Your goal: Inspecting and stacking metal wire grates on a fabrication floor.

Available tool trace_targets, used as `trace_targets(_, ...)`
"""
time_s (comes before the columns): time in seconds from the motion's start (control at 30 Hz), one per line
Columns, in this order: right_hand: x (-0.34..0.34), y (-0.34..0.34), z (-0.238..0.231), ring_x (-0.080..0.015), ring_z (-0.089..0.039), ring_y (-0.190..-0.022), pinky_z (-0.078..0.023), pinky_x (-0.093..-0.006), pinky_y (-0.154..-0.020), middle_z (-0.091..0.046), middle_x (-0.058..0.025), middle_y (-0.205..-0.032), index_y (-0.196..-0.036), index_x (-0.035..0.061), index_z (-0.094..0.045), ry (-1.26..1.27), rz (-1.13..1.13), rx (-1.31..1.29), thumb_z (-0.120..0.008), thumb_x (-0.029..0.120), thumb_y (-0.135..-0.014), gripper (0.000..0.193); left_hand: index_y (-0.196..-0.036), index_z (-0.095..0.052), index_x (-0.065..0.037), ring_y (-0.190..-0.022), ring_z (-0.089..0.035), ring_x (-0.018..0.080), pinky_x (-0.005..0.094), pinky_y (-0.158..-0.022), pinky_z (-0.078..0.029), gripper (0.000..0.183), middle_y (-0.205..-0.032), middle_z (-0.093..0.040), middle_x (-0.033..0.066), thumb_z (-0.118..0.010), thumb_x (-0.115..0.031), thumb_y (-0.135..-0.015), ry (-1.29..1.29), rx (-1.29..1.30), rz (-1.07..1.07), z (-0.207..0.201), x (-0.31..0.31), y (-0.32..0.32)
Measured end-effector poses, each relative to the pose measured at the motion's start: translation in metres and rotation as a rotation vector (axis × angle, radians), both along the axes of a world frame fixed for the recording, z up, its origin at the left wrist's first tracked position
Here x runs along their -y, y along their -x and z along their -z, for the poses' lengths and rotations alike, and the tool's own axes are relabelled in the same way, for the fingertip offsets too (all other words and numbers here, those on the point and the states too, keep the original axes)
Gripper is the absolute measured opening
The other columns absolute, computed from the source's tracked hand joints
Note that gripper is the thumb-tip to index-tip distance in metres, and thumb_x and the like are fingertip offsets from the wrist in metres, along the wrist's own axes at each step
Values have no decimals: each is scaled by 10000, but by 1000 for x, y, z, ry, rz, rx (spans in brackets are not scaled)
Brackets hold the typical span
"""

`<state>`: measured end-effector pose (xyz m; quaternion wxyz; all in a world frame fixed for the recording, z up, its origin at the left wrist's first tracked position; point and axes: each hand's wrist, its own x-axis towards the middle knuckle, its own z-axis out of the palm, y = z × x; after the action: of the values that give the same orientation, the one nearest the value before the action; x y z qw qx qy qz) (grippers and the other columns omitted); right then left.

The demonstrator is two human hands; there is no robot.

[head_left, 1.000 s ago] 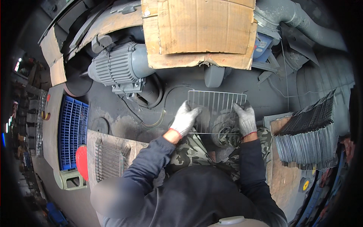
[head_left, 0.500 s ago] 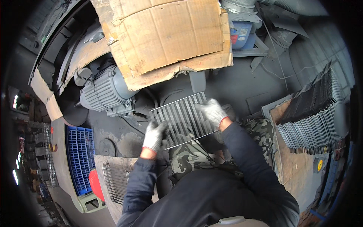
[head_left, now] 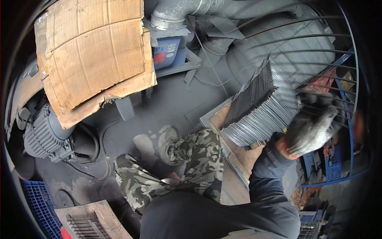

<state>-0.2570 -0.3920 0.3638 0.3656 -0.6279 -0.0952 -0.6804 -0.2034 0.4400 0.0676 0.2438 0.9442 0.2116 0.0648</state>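
Note:
My right hand [head_left: 312,129], in a blurred white glove with a dark, soiled palm, is raised at the right, past the stack. It is closed on a metal grate [head_left: 355,67] of thin parallel bars, which stands up at the right edge of view; the exact grip is blurred. Just left of that hand a tall stack of metal grates [head_left: 258,115] leans on a brown board [head_left: 242,157]. My left hand is out of view.
Cardboard sheets [head_left: 95,59] cover something at upper left, above a grey motor [head_left: 45,135]. A blue bin [head_left: 169,49] and a duct [head_left: 171,14] stand behind. At lower left are a board with several grates [head_left: 85,227] and a blue crate [head_left: 39,203].
The view has swung right. The grate has gone from between both hands over my lap to my right hand, raised at the right. My left hand has left the view.

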Motion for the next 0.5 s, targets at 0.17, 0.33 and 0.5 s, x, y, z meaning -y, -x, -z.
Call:
trace_targets(0.17, 63, 29, -22, -227, -757, -1014, -615, -366, -924, -783, -124, -1109, -1205, 9, -693, 268, 848, -58, -677, -1, -1013, 193, -1520, -525, 60, -1377, -565, 386, 444, -1182, -434, 558, -1528, -574, 265, -383, -303, -1120, 208, -122, -197, 3, 2, 49)
trace_targets(0.33, 106, 63, -19, -277, -745, -1025, -594, -370, -914, -761, -110, -1114, -1185, 98, -751, 827, 1330, -512, -715, -53, -867, 353, -1393, -614, 23, -1214, -616, 382, 468, -1060, -481, 520, -1379, -637, 240, -427, -369, -1107, 99, -120, -103, 44, -44, 62)
trace_targets(0.5, 148, 63, 17, -311, -704, -945, -564, -427, -861, -746, -87, -1066, -1224, 158, -747, 895, 1408, -743, -694, -12, -837, 425, -1193, -742, -49, -1020, -683, 364, 477, -909, -537, 464, -1139, -730, 197, -530, -446, -1080, -150, -83, 17, 37, -47, 66)
